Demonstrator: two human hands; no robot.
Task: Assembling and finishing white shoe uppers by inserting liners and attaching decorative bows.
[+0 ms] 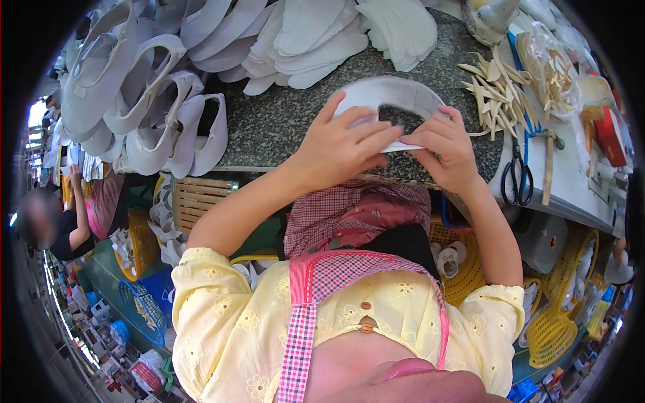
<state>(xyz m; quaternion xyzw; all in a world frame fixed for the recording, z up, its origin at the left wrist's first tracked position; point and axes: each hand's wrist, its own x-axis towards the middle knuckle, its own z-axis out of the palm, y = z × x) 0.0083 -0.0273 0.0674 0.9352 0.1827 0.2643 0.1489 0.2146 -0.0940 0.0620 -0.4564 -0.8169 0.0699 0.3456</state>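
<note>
1. We see the left hand [346, 141] half curled, its digits spread: one stands up along the left edge of a curved white piece [396, 87], while the others reach across toward the piece's right end. Their tips are slightly blurred, and we cannot tell whether this hand grips the piece or only touches it.
2. We see the right hand [443, 142] more closed, its fingers bent around the right end of the same piece, holding it.
3. The white piece arches away from the person, between the two hands, above the near part of a dark speckled worktop [269, 127].
4. To the left of the hands, we find white shoe uppers [208, 138] standing in overlapping rows; beyond the hands lie fanned piles of flat white pieces [306, 47].
5. To the right, we note a heap of pale pointed strips [494, 97], with a clear plastic bag [549, 67] of similar strips just beside it.
6. Nearer the person on that side, we see dark-handled scissors [516, 180] and, next to them, a hammer [549, 164].
7. Farther out, we see yellow baskets [463, 275] below the worktop and, at the far left, another person [77, 232].
</note>
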